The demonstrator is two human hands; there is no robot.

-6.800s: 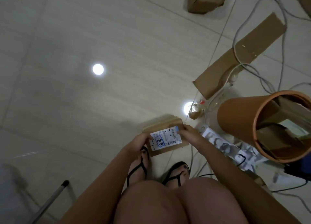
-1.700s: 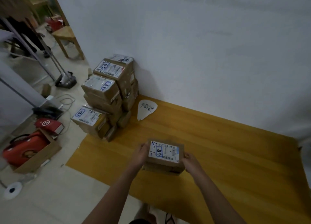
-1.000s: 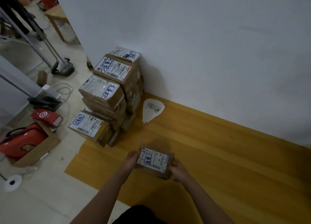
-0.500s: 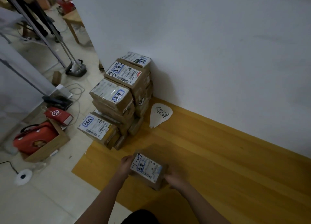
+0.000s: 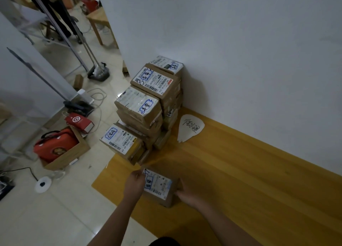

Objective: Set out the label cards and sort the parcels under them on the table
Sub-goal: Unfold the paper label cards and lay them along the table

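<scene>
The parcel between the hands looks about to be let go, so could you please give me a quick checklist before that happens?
1. Both hands on parcel: ok, left hand and right hand at its sides.
2. Parcel resting flat on table: cannot tell.
3. Label facing up: ok.
4. Clear of stack: ok, gap shows.
5. Right group for card: cannot tell, writing unreadable.
6. Away from table edge: ok, though near the front left corner.

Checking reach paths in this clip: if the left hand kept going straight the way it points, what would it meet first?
The left hand, gripping the parcel, points up-frame toward the stack of boxes. It would likely meet the lowest front box first, though depth is unclear from one view.
</scene>
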